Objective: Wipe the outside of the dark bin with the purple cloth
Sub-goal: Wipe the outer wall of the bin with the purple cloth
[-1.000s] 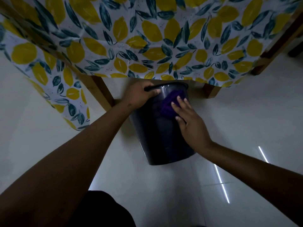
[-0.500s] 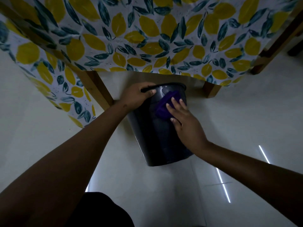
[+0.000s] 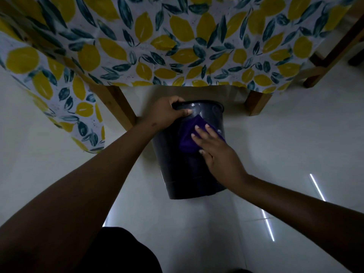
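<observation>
The dark bin [image 3: 177,170] stands on the pale floor just in front of the table, seen from above and tilted toward me. My left hand [image 3: 167,113] grips its rim on the left side, fingers curled over the edge. My right hand [image 3: 214,150] lies flat with fingers spread, pressing the purple cloth [image 3: 190,134] against the upper outside wall of the bin. Part of the cloth is hidden under my palm.
A table with wooden legs [image 3: 116,105] and a hanging lemon-print tablecloth [image 3: 177,46] stands right behind the bin. The floor is glossy pale tile [image 3: 285,154] with light streaks. My dark clothing [image 3: 118,251] shows at the bottom edge.
My right hand and the purple cloth have slid down and slightly right along the bin wall. My left hand keeps its grip on the rim.
</observation>
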